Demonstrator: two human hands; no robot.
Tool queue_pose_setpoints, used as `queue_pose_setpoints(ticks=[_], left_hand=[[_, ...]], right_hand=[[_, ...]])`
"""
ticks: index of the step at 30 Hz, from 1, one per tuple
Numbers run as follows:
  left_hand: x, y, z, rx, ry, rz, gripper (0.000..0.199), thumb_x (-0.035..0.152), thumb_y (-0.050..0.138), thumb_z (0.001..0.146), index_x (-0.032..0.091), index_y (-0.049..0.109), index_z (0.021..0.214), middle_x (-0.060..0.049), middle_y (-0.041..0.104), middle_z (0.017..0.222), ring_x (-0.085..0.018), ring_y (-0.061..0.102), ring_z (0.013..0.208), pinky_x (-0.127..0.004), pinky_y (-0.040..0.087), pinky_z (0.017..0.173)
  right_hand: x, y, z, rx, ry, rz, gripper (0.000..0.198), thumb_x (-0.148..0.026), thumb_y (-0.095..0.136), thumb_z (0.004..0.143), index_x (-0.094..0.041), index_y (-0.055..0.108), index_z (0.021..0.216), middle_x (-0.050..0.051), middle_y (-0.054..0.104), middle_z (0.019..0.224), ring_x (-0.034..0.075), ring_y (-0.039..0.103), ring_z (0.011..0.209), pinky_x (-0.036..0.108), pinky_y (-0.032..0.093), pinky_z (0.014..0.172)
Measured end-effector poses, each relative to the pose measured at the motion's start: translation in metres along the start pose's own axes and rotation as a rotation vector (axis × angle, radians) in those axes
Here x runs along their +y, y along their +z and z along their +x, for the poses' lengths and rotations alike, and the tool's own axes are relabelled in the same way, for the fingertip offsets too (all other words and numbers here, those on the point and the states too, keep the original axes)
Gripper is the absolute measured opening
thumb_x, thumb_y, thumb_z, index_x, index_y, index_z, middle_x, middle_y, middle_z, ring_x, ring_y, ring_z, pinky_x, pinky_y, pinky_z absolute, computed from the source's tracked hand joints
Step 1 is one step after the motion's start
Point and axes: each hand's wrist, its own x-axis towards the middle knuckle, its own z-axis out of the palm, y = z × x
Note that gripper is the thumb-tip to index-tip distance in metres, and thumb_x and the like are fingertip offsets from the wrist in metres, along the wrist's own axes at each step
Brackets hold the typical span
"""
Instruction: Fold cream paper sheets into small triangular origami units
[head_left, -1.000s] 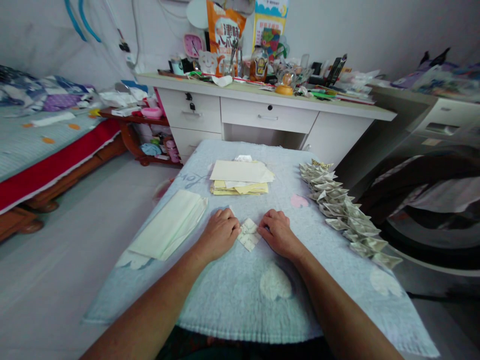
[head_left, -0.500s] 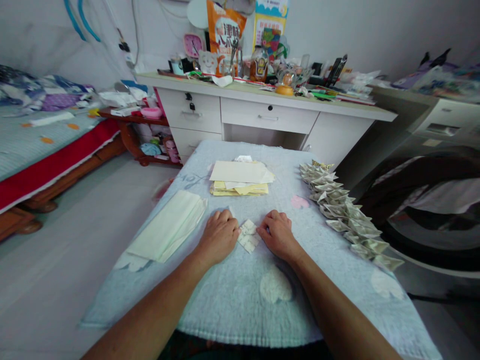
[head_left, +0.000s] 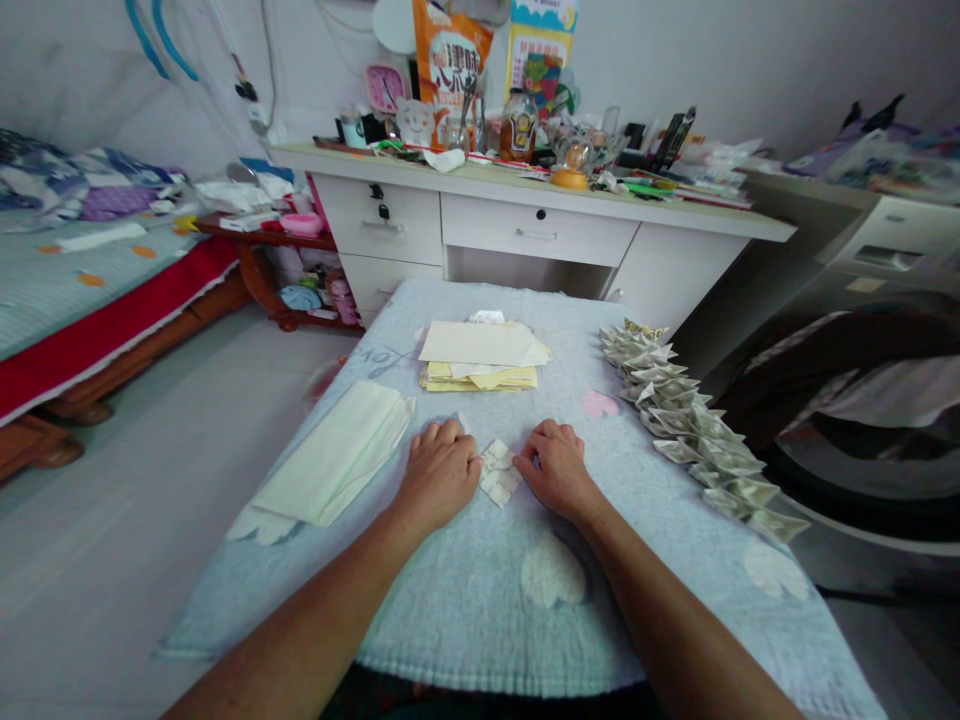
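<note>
Two hands meet at the middle of the blue cloth-covered table (head_left: 465, 600), yours, knuckles up and palms down. Your left hand (head_left: 439, 472) sits at nine o'clock of a small folded paper piece (head_left: 498, 472), its curled fingertips pressing on that edge of the paper. Your right hand (head_left: 553, 467) sits at three o'clock of the same piece, fingers bent and pinching down on the opposite edge. Neither hand lifts the paper; it lies flat on the cloth between them, printed in a pale pattern, with its creased folds showing.

At twelve o'clock from the piece, well apart, lies a stack of cream and yellow sheets (head_left: 480, 355), the top sheet turned slightly askew. At ten o'clock, near the table's left edge, rests a pile of pale green sheets (head_left: 337, 450), set on a slant. From one o'clock down to four o'clock a long row of finished folded pieces (head_left: 694, 425) runs along the table's right edge, each overlapping the next. A pink heart patch (head_left: 598, 403) on the cloth lies between that row and your right hand.

Beyond the table at twelve o'clock stands a white desk (head_left: 536, 225) with drawers, its top crowded with small items too jumbled to tell apart. A bed (head_left: 82, 290) stands at nine o'clock.
</note>
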Motion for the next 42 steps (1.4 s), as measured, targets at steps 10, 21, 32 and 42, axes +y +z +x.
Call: queue_pose_setpoints(ticks=[10,21,32,42], left_hand=[[-0.009,0.009,0.004,0.055,0.23,-0.254,0.034,0.011,0.053,0.083,0.027,0.068,0.109,-0.004,0.058,0.097,-0.021,0.045,0.094,-0.036,0.037,0.084],[-0.013,0.011,0.005,0.035,0.235,-0.275,0.039,0.009,0.051,0.085,0.03,0.068,0.113,-0.004,0.056,0.092,-0.019,0.046,0.091,-0.034,0.04,0.082],[-0.011,0.009,0.005,0.013,0.186,-0.256,0.026,0.026,0.059,0.087,0.032,0.07,0.11,-0.003,0.056,0.091,-0.019,0.047,0.09,-0.035,0.039,0.082],[-0.011,0.008,0.006,0.0,0.182,-0.243,0.027,0.025,0.062,0.084,0.03,0.07,0.11,-0.004,0.057,0.094,-0.02,0.047,0.092,-0.035,0.039,0.083]], right_hand=[[0.001,0.0,0.0,-0.009,-0.003,-0.002,0.017,-0.032,0.061,0.084,-0.019,0.065,0.074,0.005,0.054,0.094,0.021,0.043,0.095,0.033,0.028,0.077],[-0.001,-0.003,-0.001,-0.02,-0.003,-0.021,0.018,-0.032,0.06,0.086,-0.019,0.065,0.075,0.005,0.055,0.096,0.021,0.043,0.095,0.033,0.028,0.079],[0.0,-0.003,0.0,-0.019,0.007,-0.038,0.019,-0.036,0.061,0.085,-0.02,0.067,0.076,0.006,0.054,0.098,0.023,0.043,0.097,0.035,0.029,0.079],[0.007,-0.007,-0.001,-0.033,0.003,-0.013,0.016,-0.031,0.06,0.084,-0.019,0.065,0.074,0.005,0.054,0.098,0.022,0.043,0.097,0.035,0.029,0.08]])
